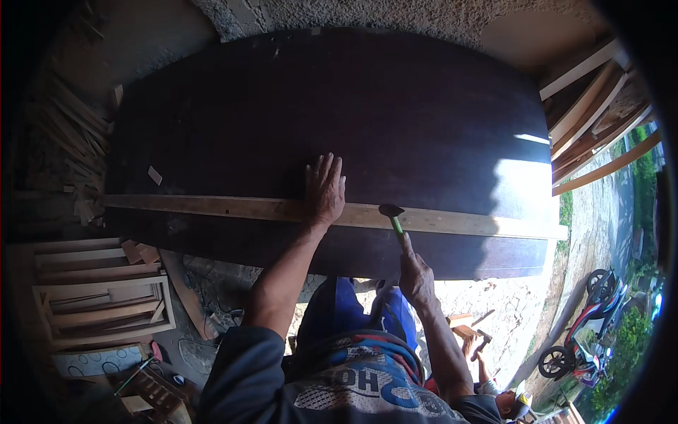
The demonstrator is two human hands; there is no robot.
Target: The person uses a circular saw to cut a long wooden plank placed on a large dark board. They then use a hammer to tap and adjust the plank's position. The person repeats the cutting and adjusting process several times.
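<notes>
The strip [459, 221] lies on the counter [424, 127] (nailed yet, can't tell), left hand [325, 194] with fingers spread, right hand [417, 279] with fingers round the hammer [396, 225].

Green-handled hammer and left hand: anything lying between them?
Nothing loose: in the head view, just a bare stretch of the wooden strip on the dark panel shows between the hammer and left hand.

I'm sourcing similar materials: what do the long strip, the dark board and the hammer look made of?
Strip: probably bare wood, pale with small dark spots.
Board: perhaps faced plywood, dark brown and smooth; its core isn't clear.
Hammer: dark head, likely metal by its shape; green handle, paint or plastic, unclear.
</notes>
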